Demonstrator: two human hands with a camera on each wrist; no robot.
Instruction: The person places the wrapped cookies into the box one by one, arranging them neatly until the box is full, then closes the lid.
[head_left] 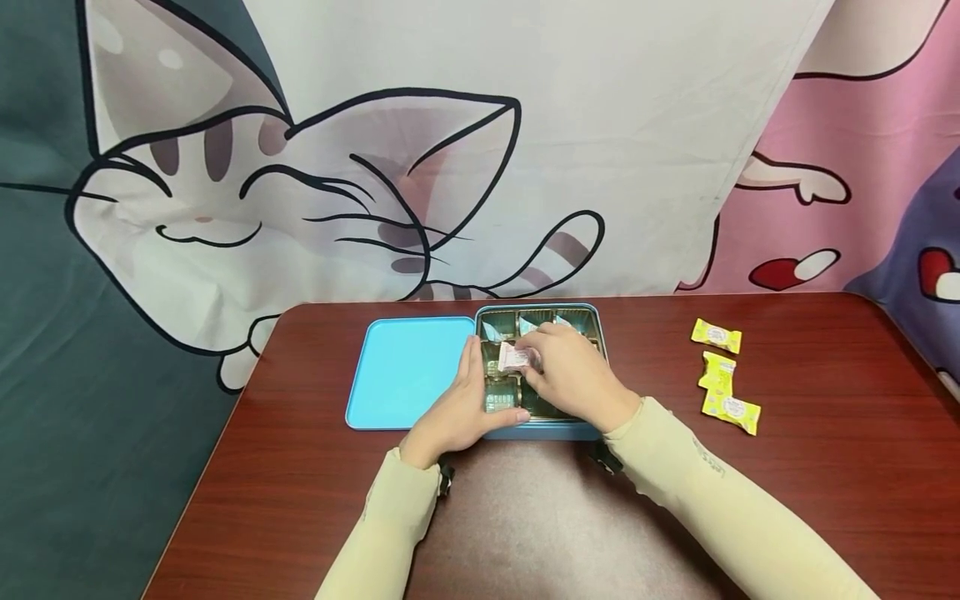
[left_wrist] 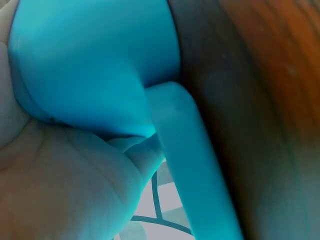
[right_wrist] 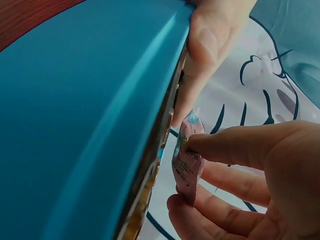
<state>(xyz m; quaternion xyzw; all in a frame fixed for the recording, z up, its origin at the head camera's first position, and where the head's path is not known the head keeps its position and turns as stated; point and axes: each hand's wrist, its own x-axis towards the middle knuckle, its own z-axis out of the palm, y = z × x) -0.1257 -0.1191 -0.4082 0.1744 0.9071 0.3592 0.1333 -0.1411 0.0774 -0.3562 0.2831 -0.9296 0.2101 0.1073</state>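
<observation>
My left hand (head_left: 459, 412) sat at the near-left corner of the blue tin (head_left: 555, 430), thumb hooked over the near rim, fingers straight along the left wall, bracing it rather than gripping. My right hand (head_left: 573, 375) was over the tin's middle, thumb and fingers pinching a pink wrapped candy (head_left: 516, 358) just above the gold divider tray (head_left: 498, 392); the right wrist view showed the wrapper (right_wrist: 186, 162) held by its edge only, hanging beside the tin's wall.

Risks as I judged them: an edge pinch on slick wrapper could slip, so the candy might drop crooked across a divider instead of into one compartment. I couldn't tell which cell it hung over, my hand hid that. If my left hand eased off, a push from the right could slide the tin on the smooth red-brown table (head_left: 300, 500).

To the left, the blue lid (head_left: 401, 371) lay flat, touching the tin; a shove could nudge it. Well apart on the far right lay three yellow candies (head_left: 722, 371).
</observation>
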